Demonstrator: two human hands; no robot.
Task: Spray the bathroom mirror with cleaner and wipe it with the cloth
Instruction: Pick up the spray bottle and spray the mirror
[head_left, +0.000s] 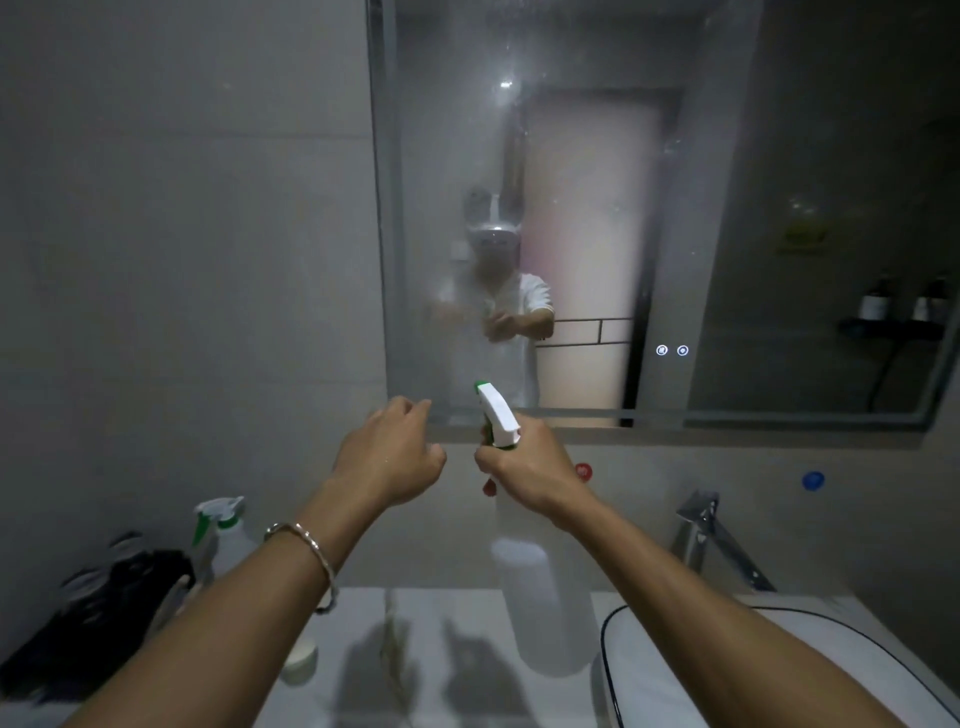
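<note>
The wall mirror (597, 156) fills the upper middle and right, with fine droplets and a hazy film on the glass. My right hand (524, 467) grips the neck of a translucent spray bottle (545, 597) with a white and green trigger head (496, 413), its nozzle aimed at the mirror's lower edge. My left hand (392, 454) hovers just left of the bottle, fingers loosely curled and apart, holding nothing. I cannot pick out a cloth for certain.
A second spray bottle (221, 530) stands at the left beside a dark bundle (98, 608). A small round lid (301, 657) lies on the marble counter (415, 665). A white basin (701, 675) and chrome tap (711, 540) sit at the right.
</note>
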